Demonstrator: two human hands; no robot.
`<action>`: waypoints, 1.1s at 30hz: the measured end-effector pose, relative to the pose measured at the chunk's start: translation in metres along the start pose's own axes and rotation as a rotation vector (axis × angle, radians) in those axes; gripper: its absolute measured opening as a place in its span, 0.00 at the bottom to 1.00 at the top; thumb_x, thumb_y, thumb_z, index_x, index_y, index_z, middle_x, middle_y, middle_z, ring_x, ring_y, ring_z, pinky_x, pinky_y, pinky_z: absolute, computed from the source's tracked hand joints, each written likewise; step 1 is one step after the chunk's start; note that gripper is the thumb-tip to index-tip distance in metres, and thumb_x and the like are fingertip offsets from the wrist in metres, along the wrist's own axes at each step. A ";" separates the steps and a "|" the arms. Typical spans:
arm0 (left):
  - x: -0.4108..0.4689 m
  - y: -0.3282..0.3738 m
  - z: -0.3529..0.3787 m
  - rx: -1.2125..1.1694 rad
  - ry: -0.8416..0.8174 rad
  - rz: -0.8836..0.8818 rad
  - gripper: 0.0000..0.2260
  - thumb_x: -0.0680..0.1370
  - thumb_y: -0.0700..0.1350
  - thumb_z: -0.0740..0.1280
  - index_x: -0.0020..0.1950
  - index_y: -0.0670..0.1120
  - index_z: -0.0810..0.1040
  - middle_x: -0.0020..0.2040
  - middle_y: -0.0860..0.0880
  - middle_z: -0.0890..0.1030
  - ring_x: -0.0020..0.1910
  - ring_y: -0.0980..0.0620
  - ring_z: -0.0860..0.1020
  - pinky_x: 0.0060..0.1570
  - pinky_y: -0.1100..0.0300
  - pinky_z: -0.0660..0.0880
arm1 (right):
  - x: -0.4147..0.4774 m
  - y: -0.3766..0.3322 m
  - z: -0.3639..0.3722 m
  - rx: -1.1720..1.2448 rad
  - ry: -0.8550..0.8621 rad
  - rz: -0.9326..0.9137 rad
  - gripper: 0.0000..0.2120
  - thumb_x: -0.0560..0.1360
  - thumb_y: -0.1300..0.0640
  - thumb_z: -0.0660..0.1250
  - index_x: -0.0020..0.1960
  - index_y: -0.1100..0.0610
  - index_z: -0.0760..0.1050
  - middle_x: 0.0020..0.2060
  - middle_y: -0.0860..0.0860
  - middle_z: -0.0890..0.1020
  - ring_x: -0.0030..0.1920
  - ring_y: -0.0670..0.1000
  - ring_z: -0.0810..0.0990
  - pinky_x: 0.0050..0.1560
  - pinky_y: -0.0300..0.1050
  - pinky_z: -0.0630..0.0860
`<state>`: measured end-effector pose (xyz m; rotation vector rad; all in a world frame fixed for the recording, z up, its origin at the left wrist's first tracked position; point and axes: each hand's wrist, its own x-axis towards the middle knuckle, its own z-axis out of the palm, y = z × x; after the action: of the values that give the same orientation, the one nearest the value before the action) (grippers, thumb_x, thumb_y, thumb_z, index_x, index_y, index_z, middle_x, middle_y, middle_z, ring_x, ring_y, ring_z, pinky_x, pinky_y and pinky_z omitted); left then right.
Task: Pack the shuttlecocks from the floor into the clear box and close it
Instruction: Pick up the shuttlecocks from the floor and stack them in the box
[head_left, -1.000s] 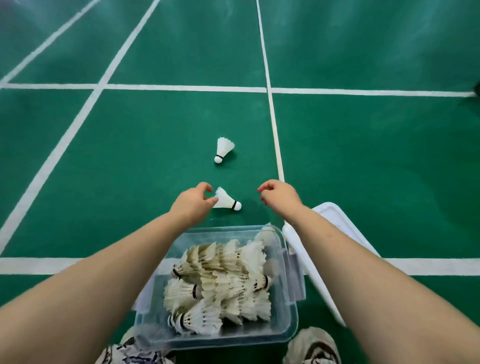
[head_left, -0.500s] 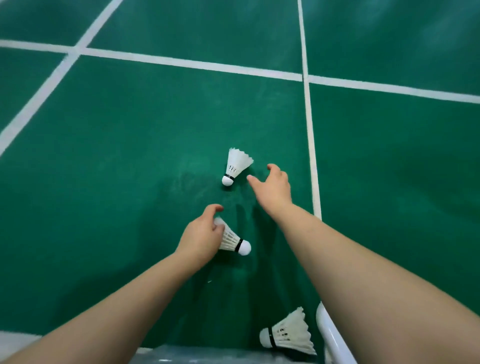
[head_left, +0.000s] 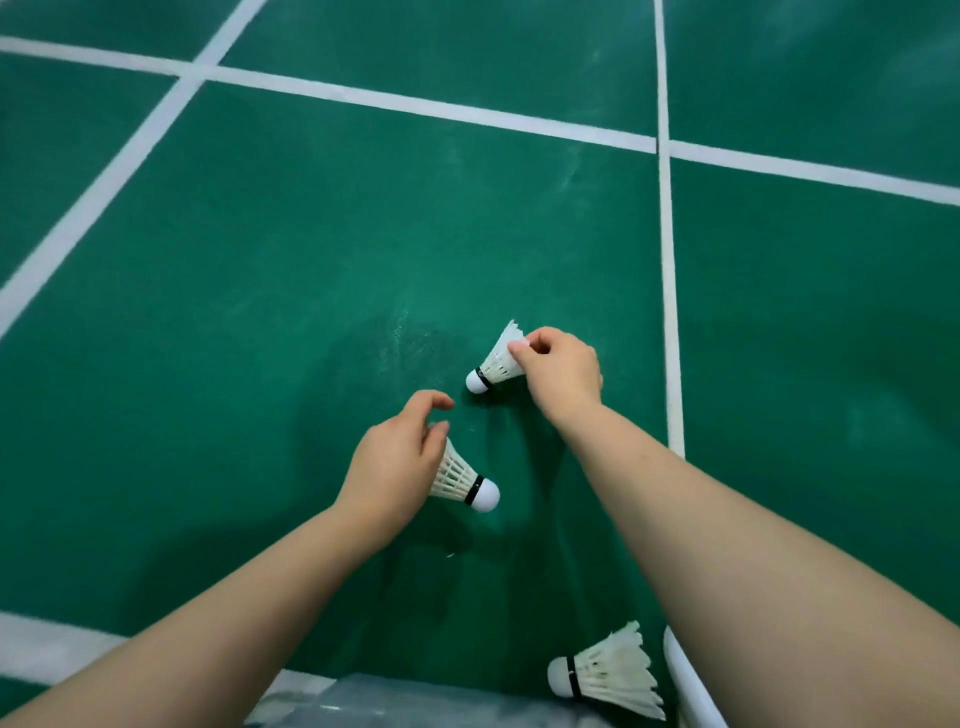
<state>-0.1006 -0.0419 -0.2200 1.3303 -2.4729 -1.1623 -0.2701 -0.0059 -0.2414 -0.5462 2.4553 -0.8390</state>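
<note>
Two white feather shuttlecocks lie on the green court floor. My right hand (head_left: 563, 371) pinches the feather skirt of the far shuttlecock (head_left: 493, 366), whose cork points down-left. My left hand (head_left: 400, 467) is curled over the feathers of the near shuttlecock (head_left: 467, 480), fingers touching its skirt, cork pointing right. A third shuttlecock (head_left: 608, 673) lies at the bottom right, next to the white lid edge (head_left: 685, 680). Only the far rim of the clear box (head_left: 395, 701) shows at the bottom edge.
White court lines (head_left: 670, 291) cross the green floor (head_left: 260, 312) ahead and on both sides. Another white line (head_left: 47, 649) runs along the bottom left near the box.
My right hand reached the far shuttlecock and closed its fingers on the feathers. My left hand settled further over the near shuttlecock. The camera tipped forward, so the box left the view.
</note>
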 end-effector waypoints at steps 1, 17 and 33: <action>-0.004 0.003 -0.001 -0.017 0.001 0.004 0.10 0.79 0.44 0.59 0.60 0.48 0.72 0.34 0.49 0.75 0.40 0.44 0.73 0.43 0.53 0.69 | -0.007 0.002 -0.002 0.041 0.020 -0.008 0.07 0.72 0.48 0.64 0.43 0.49 0.78 0.49 0.52 0.82 0.55 0.57 0.75 0.58 0.53 0.72; -0.178 0.053 -0.052 -0.109 0.163 0.115 0.10 0.80 0.43 0.57 0.59 0.46 0.74 0.33 0.47 0.73 0.32 0.48 0.69 0.32 0.56 0.61 | -0.259 -0.004 -0.126 0.341 0.182 -0.021 0.19 0.75 0.53 0.62 0.28 0.56 0.64 0.24 0.49 0.65 0.27 0.49 0.61 0.29 0.44 0.58; -0.287 -0.008 -0.069 -0.077 0.150 -0.003 0.10 0.80 0.45 0.56 0.58 0.46 0.73 0.33 0.49 0.73 0.36 0.47 0.70 0.37 0.56 0.64 | -0.393 0.076 -0.081 -0.063 -0.330 0.043 0.09 0.73 0.53 0.65 0.34 0.53 0.76 0.33 0.51 0.78 0.36 0.50 0.74 0.36 0.40 0.67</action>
<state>0.1097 0.1306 -0.1050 1.3473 -2.2997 -1.1032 -0.0164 0.2864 -0.1114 -0.5994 2.1876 -0.6019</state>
